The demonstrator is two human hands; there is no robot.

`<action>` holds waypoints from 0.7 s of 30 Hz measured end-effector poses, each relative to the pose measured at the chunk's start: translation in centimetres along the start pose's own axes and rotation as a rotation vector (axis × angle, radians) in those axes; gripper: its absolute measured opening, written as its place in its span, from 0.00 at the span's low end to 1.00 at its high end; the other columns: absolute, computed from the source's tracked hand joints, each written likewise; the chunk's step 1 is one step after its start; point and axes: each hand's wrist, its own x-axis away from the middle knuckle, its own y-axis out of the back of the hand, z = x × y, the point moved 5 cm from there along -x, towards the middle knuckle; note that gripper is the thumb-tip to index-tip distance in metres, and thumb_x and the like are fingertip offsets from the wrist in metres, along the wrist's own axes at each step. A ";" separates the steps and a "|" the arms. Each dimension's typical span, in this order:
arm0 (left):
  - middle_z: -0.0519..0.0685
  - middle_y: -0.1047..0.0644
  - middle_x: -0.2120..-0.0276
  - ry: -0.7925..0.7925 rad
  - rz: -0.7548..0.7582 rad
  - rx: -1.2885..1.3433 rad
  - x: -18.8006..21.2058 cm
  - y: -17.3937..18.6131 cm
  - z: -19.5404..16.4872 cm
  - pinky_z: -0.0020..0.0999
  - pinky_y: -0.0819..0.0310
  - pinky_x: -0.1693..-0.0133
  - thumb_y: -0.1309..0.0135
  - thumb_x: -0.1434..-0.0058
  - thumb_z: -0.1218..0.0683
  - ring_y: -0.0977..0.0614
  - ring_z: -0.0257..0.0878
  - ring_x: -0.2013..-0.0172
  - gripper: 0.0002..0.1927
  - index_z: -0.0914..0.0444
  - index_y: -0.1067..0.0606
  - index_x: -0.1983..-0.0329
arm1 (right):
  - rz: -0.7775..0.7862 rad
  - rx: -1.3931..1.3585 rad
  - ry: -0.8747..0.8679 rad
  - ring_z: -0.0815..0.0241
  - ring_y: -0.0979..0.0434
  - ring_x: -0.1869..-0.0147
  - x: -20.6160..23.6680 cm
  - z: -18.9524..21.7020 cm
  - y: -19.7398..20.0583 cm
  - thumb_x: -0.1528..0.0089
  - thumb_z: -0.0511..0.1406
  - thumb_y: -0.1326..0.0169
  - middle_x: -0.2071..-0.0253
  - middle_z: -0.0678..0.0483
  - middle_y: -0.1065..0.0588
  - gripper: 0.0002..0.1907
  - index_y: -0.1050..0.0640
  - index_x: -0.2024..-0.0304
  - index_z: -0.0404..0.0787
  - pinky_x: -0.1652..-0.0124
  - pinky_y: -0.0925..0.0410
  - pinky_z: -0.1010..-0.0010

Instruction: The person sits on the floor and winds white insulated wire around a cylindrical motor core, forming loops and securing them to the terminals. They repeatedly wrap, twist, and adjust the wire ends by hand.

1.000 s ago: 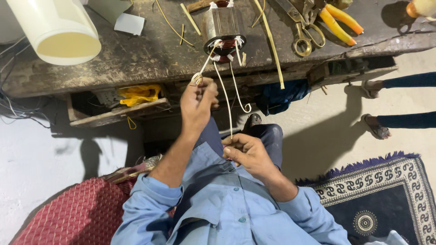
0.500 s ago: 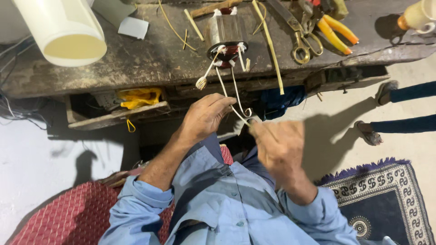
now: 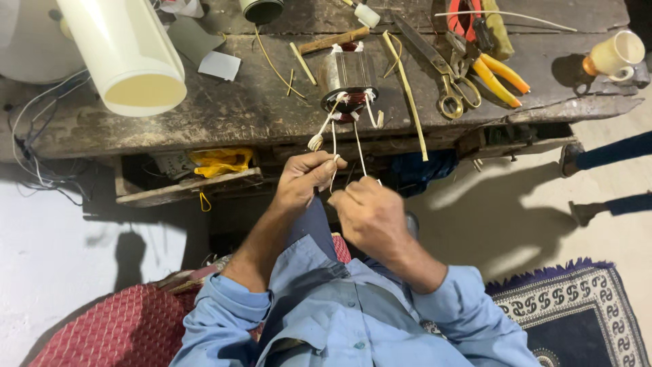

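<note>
far left on the tabletop (image 3: pixel 224 112): cream plastic tube (image 3: pixel 129 58) lying on its side, open end toward camera. yellow rag (image 3: pixel 219 162) on the shelf under the tabletop edge. left hand (image 3: pixel 304 180) pinched shut on a white sleeved lead (image 3: pixel 334 146), just below the tabletop edge. lead runs up to the motor stator (image 3: pixel 350 78), which sits at the tabletop's front edge, copper winding visible at its end. right hand (image 3: pixel 367 214) curled closed on a second white lead (image 3: pixel 358 146), just beside the left hand. right of the stator: scissors (image 3: pixel 438 68), orange-handled pliers (image 3: pixel 499 71), cream cup (image 3: pixel 618 53) at far right. another person's feet (image 3: pixel 577 183) on the floor, right edge.
</note>
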 end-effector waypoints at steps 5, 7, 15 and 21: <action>0.38 0.31 0.71 -0.005 0.057 -0.197 -0.1 -0.4 -1.4 0.24 0.42 0.67 0.46 0.28 0.55 0.34 0.27 0.70 0.13 0.68 0.20 0.47 | -0.232 0.066 -0.065 0.52 0.29 0.71 -3.0 -4.5 2.3 0.40 0.30 0.37 0.73 0.53 0.29 0.03 0.20 0.66 0.40 0.70 0.36 0.62; 0.39 0.30 0.71 0.006 0.008 -0.135 -0.2 -0.5 -1.5 0.25 0.40 0.67 0.45 0.29 0.56 0.32 0.28 0.70 0.13 0.69 0.19 0.48 | -0.260 0.044 -0.100 0.52 0.27 0.69 -3.5 -5.0 1.4 0.41 0.29 0.39 0.71 0.52 0.28 0.03 0.20 0.64 0.40 0.69 0.35 0.63; 0.42 0.23 0.65 0.025 0.008 -0.170 0.5 -0.1 -1.2 0.26 0.32 0.62 0.46 0.31 0.56 0.26 0.30 0.67 0.14 0.69 0.21 0.48 | -0.144 0.097 0.022 0.52 0.27 0.72 -0.2 -2.2 -1.1 0.45 0.28 0.37 0.75 0.52 0.29 0.07 0.19 0.64 0.40 0.71 0.33 0.60; 0.43 0.27 0.64 -0.203 0.024 -0.433 0.8 -0.3 -1.4 0.27 0.33 0.59 0.44 0.28 0.58 0.27 0.32 0.63 0.08 0.66 0.21 0.50 | -0.177 -0.717 -0.504 0.68 0.23 0.67 -1.4 -8.4 -3.6 0.37 0.33 0.34 0.68 0.59 0.20 0.08 0.21 0.59 0.38 0.67 0.29 0.73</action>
